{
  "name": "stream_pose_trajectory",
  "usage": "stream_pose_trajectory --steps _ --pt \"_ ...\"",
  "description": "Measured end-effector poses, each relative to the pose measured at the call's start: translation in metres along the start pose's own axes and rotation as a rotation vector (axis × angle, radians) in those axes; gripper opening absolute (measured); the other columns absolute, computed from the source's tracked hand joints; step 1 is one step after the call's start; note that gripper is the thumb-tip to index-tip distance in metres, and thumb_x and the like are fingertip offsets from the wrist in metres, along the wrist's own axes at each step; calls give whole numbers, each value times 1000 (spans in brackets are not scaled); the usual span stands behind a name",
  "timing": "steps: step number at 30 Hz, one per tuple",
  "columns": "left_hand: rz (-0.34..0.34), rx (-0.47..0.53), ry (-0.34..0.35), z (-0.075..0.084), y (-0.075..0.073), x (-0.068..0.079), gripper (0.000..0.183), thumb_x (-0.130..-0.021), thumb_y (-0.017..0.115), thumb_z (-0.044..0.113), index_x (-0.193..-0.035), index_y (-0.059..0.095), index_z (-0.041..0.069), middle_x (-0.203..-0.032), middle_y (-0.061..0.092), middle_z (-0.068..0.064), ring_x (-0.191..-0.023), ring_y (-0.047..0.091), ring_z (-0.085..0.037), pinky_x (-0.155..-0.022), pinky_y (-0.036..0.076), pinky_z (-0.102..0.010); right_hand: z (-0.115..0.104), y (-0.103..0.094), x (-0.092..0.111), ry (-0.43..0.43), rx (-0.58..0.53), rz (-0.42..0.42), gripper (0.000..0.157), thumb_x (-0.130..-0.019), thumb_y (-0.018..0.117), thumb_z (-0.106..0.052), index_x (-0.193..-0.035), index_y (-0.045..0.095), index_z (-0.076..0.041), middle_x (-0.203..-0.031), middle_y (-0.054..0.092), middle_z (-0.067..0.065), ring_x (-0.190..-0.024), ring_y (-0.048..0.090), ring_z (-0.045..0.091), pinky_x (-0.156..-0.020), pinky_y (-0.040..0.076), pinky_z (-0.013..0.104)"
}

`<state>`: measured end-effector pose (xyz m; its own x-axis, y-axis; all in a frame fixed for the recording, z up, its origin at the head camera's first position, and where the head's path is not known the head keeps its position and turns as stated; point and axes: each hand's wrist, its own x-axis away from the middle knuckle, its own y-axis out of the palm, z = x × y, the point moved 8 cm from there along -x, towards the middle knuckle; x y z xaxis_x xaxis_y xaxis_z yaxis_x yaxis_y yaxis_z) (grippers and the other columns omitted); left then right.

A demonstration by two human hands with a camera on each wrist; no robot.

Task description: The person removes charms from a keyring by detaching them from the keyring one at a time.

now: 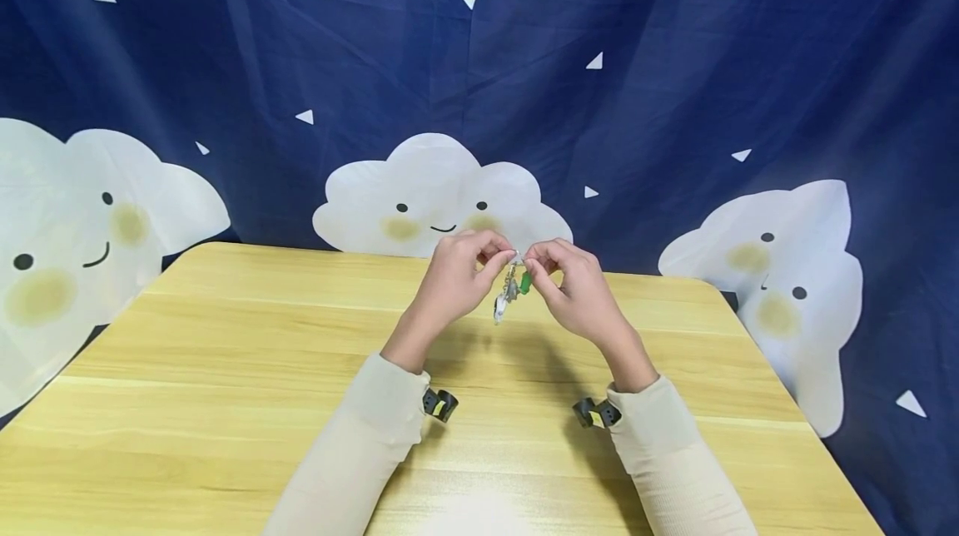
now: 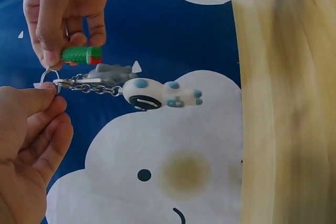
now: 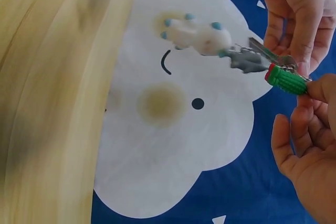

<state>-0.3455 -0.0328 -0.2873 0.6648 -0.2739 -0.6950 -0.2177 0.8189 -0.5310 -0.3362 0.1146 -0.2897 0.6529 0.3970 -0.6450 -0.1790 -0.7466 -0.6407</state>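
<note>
Head view, keychain: a small cluster of charms (image 1: 512,290) hanging in the air just below and between the two grips, over the bench (image 1: 225,336).
Head view, left grip (image 1: 462,271): narrow, thumb and finger pinching the keychain's top.
Head view, right grip (image 1: 571,285): narrow too, pinching just beside it.
Left wrist view, ring (image 2: 43,75): thin, silver, between both sets of fingertips.
Left wrist view, white figure (image 2: 157,94): farthest from the grips, on a silver chain (image 2: 101,89); glossy, with teal discs, teal feet and a dark oval visor bearing a pale mark.
Left wrist view, green charm (image 2: 77,54): a textured cylinder with a red end, right beside the right grip.
Left wrist view, grey charm (image 2: 110,73): partly behind the chain and figure, nearer the grips.
Right wrist view, green charm: bumpy, its red end pointing away from the right grip.
Right wrist view, grey charm: jagged in outline, beyond the green one.
Right wrist view, white figure: blurred.
</note>
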Motion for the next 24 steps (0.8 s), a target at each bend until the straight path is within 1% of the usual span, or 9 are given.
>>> stream_pose_trajectory --steps 2,4,7,10,12,14,18,20,24 --pt "15 11 -9 -1 -2 0 7 -97 71 11 -94 74 5 -82 73 -1 -77 66 -15 -71 56 -28 0 1 0 -4 2 0 7 -101 64 -7 -96 68 -4 -82 61 3 -74 56 15 -63 47 32" --pt "26 31 -11 -2 -3 0 7 -96 72 11 -95 74 5 -81 73 -1 -75 67 -15 -70 57 -29 -1 1 0 -8 5 6 7 -100 64 -6 -95 69 -4 -82 62 3 -74 56 15 -63 47 32" --pt "24 64 3 -1 -3 0 7 -96 72 9 -98 73 3 -79 73 -2 -73 68 -15 -70 58 -29 -1 0 0 -12 14 14 7 -100 64 -6 -95 69 -4 -82 62 3 -74 57 15 -63 46 31" --pt "17 73 18 0 -2 -1 7 -95 72 8 -100 73 2 -77 72 -3 -72 69 -16 -70 58 -27 0 0 0 -10 15 18 7 -100 64 -5 -94 69 -4 -81 62 2 -74 57 14 -63 46 31" --pt "12 53 27 2 -2 -1 6 -95 72 8 -99 73 3 -77 71 -3 -72 68 -16 -70 58 -26 0 -1 0 -10 13 17 7 -100 64 -5 -95 69 -4 -81 62 2 -74 56 15 -63 47 32" --pt "6 12 35 3 -1 -1 4 -95 73 9 -96 74 5 -77 71 -2 -72 66 -16 -70 56 -25 0 -1 0 -5 8 11 7 -100 64 -6 -95 68 -3 -81 61 2 -73 56 15 -62 47 34" --pt "-19 -69 33 4 0 0 7 -94 75 13 -91 75 7 -78 71 -1 -74 63 -16 -70 53 -26 1 0 0 -1 4 -1 8 -100 64 -7 -95 68 -4 -80 60 2 -73 55 14 -63 47 33" --pt "-31 -85 25 3 1 0 8 -95 76 15 -91 75 7 -79 71 0 -75 62 -16 -70 52 -26 1 1 0 -4 4 -5 8 -101 64 -7 -95 68 -5 -80 60 2 -73 55 14 -64 47 32" --pt "-47 -77 14 1 1 1 9 -95 75 15 -91 75 7 -80 71 -1 -76 62 -15 -71 53 -25 0 3 0 -14 2 -11 8 -101 64 -7 -94 68 -5 -80 61 2 -73 56 14 -66 50 32"
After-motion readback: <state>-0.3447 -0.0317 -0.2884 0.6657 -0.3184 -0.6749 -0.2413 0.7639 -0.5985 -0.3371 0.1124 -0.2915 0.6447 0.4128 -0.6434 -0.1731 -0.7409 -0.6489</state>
